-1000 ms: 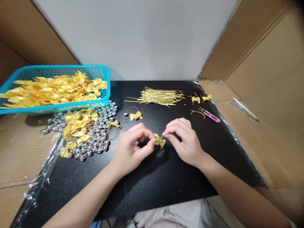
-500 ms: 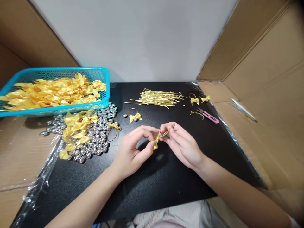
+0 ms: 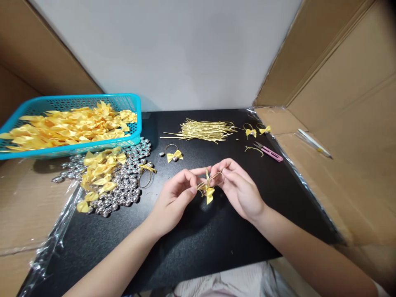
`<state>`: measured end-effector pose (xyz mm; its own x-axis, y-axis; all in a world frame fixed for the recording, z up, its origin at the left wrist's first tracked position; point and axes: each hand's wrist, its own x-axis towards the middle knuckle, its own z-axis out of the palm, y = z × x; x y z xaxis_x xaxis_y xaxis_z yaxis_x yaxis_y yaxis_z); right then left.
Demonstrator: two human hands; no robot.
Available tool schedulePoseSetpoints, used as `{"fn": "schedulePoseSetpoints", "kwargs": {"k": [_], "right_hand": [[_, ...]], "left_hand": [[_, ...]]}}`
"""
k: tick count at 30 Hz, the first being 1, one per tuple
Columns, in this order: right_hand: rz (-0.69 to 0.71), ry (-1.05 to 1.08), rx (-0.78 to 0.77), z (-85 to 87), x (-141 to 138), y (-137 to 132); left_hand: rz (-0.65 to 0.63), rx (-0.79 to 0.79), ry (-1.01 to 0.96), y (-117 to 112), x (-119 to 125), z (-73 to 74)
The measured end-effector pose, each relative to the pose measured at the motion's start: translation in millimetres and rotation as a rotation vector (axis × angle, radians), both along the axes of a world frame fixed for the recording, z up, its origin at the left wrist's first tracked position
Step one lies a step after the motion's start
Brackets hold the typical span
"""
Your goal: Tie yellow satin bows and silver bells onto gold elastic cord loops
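Note:
Between my hands, above the black table, hangs a yellow ribbon bow (image 3: 209, 194) on a gold cord (image 3: 207, 177). My left hand (image 3: 179, 196) pinches the cord on one side between thumb and finger. On the other side my right hand (image 3: 238, 185) pinches it too, with strands crossing above the bow. Whether a bell is fixed to this bow, I cannot make out. Beyond my left hand lies a finished-looking gold loop with a yellow bow and a silver bell (image 3: 175, 156). Another loop (image 3: 145, 177) lies nearer the left, its bow seen edge-on.
A blue basket (image 3: 140, 123) of yellow bows stands at back left. Before it are silver bells (image 3: 126, 194) topped by loose bows (image 3: 102, 169). Gold cords (image 3: 204, 130) lie at the back; pink snips (image 3: 272, 154), two looped bows (image 3: 251, 132) and a white cutter (image 3: 314, 143) lie right.
The bow has turned and now hangs below the cord, facing me more. My hands have spread the strands slightly apart, still pinching them.

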<state>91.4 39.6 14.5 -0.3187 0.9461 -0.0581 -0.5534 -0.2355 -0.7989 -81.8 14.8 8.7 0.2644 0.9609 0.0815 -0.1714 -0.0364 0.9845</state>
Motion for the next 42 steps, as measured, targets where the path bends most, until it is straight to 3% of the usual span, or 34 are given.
{"fn": "schedulePoseSetpoints", "kwargs": {"k": [6,14,26,31,37,42], "right_hand": [[-0.06,-0.04,-0.052,-3.0,3,4],[-0.154,-0.202,0.382,-4.3,10,-2],[-0.301,-0.293,0.566,1.3,12,-4],[-0.275,-0.346,0.462,-1.9,8,0],[-0.411,-0.253,0.194,-5.5,11,15],[-0.38,-0.211,0.096,-4.7,13,20]], "left_hand": [[0.003,-0.038,-0.107,1,-3,-6.0],[0.019,0.061,-0.111,2,-6,-10.9],[0.047,0.107,0.033,3,-4,-13.6],[0.091,0.095,0.049,2,1,-11.6],[0.199,0.083,-0.026,5,4,-8.8],[0.176,-0.035,-0.15,7,3,-4.1]]}}
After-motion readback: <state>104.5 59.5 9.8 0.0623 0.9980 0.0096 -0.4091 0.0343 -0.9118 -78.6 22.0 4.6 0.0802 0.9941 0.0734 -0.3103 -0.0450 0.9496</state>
